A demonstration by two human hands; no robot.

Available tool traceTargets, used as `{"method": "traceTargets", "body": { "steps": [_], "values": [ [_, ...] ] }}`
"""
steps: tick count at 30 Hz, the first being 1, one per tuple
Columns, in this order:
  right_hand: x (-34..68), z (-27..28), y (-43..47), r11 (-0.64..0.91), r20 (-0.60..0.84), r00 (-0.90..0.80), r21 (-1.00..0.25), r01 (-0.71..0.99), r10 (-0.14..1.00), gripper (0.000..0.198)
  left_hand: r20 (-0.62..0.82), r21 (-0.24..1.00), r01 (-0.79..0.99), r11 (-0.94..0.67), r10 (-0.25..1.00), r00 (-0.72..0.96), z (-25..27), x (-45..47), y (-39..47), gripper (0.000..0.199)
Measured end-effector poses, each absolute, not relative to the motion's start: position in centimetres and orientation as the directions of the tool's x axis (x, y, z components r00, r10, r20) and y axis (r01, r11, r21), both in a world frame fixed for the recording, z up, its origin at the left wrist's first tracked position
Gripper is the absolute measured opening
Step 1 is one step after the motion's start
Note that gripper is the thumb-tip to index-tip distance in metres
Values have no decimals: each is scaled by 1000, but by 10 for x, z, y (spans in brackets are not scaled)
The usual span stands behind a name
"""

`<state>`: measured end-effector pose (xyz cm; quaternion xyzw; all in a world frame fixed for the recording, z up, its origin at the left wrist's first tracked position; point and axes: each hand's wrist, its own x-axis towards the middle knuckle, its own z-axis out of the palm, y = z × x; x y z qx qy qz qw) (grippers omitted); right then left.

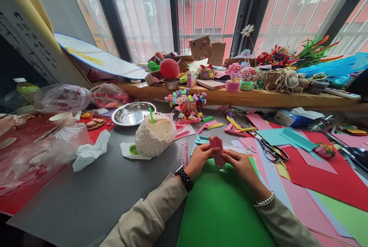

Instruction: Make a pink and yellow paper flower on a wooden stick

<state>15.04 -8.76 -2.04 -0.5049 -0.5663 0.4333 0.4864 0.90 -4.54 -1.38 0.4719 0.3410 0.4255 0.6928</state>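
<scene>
Both hands meet around a small piece of folded pink paper (pixel 217 151), held up over a green sheet (pixel 221 208). My left hand (pixel 199 159) pinches its left side, and my right hand (pixel 239 162) grips its right side. The paper shows several narrow layers side by side, standing roughly upright. Just left of my left hand lies a pink patterned ruler (pixel 184 154). Beyond my right hand rest small scissors (pixel 247 146) and larger black-handled scissors (pixel 270 149).
A coconut in white netting (pixel 156 134) with a green straw stands left of my hands, before a metal plate (pixel 133 113). Coloured paper sheets (pixel 324 170) cover the right side. Pipe-cleaner flowers (pixel 188 105) stand behind. Plastic bags (pixel 63 136) and a crumpled tissue (pixel 92 150) lie left.
</scene>
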Motion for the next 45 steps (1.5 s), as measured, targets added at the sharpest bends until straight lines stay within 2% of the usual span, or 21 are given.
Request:
{"method": "traceTargets", "body": {
  "steps": [4, 8, 14, 21, 30, 36, 41, 45],
  "values": [
    [148, -20, -89, 84, 88, 30, -990, 114, 996, 29, -44, 946, -280, 165, 918, 394, -16, 11, -45, 34],
    [144, -20, -91, 105, 122, 124, -985, 134, 985, 29, -31, 942, -298, 158, 921, 389, -19, 12, -44, 33],
    [143, -23, -90, 97, 112, 154, -990, 102, 982, 30, -13, 942, -304, 139, 924, 383, -21, 12, -44, 35],
    [145, -23, -87, 82, 82, 87, -997, 2, 993, 27, -29, 925, -338, 171, 922, 387, -18, 11, -45, 36],
    [147, -27, -86, -5, 4, -36, -971, -240, 999, 26, -79, 897, -368, 246, 907, 413, -14, 10, -45, 38],
    [149, -27, -84, -56, -66, 26, -957, -285, 997, 29, -101, 896, -380, 229, 939, 329, -15, 9, -43, 36],
    [149, -25, -84, -68, -80, 22, -942, -327, 997, 29, -113, 898, -361, 253, 924, 366, -17, 10, -43, 37],
    [148, -25, -84, -71, -92, 48, -940, -334, 995, 25, -68, 889, -401, 220, 930, 360, -20, 14, -43, 38]
  ]
}}
